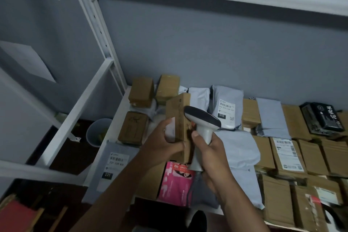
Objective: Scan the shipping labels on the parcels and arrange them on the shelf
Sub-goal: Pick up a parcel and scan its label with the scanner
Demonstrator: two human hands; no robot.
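While the left hand (161,142) wraps its fingers around a tall brown box (178,120) held up over the white shelf (114,118) full of parcels, the right hand (211,153) grips the handle of a white scanner (202,121), its dark head touching the box.

Dim, flat indoor light; soft focus (edges bowed by wide lens).

Beyond the right hand (212,153), a grey mailer's label (226,109) reads "010". Left of the left hand (160,144), another grey mailer's label (115,164) shows "231".
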